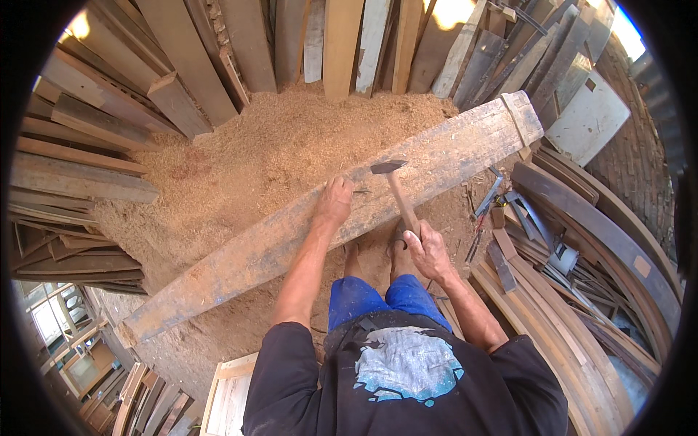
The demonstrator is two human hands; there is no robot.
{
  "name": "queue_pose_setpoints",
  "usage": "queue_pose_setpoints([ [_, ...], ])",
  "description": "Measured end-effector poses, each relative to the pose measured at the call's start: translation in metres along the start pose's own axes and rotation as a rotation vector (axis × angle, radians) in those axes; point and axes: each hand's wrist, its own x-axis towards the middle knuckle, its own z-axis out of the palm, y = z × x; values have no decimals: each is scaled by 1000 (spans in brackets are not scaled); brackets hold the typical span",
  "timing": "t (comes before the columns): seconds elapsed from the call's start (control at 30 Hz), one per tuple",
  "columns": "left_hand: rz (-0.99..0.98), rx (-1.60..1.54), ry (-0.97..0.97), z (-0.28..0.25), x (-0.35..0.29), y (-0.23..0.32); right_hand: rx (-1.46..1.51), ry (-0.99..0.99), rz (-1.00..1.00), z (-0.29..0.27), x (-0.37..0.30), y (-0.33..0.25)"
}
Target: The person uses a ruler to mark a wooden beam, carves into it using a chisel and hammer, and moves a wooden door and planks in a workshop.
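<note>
A long, worn wooden plank [240, 258] runs slantwise in front of me, from lower left to upper right, dusted with sawdust. My right hand [429, 251] is wrapped round the wooden handle of a hammer [404, 198]. The dark hammer head is over the middle of the plank. To its left, my left hand [334, 201] rests on the plank with curled fingers; whatever they pinch, if anything, is too small to tell. Just right of those fingers a thin dark piece [360, 192], perhaps a nail, shows on the wood.
Sawdust [291, 131] covers the ground beyond the plank. Upright boards [342, 51] lean along the far side, with more stacked at left [80, 178]. Curved timbers [603, 218] lie at right, near a blue-grey metal tool [488, 192]. A white panel [592, 116] leans at upper right.
</note>
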Motion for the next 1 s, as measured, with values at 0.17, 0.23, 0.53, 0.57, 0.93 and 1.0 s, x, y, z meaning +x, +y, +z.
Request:
queue_pose_setpoints([
  [0.17, -168, -107, 60, 0, -6, -3, 18, -27, 2, 1, -2, -3],
  [0.23, -315, -238, 73, -4, -4, 11, 35, -7, 5, 3, -2, 3],
  [0.53, -372, -185, 193, -1, -16, 20, -9, 61, -146, 10, -1, 10],
  [0.57, -360, -186, 197, 0, -17, 21, -9, 60, -146, 9, -1, 6],
  [0.93, -332, -179, 205, 10, -21, 11, -183, -103, 48, 22, 23, 18],
  [1.0, -339, -184, 203, 11, -20, 9, -191, -114, 43, 24, 30, 15],
])
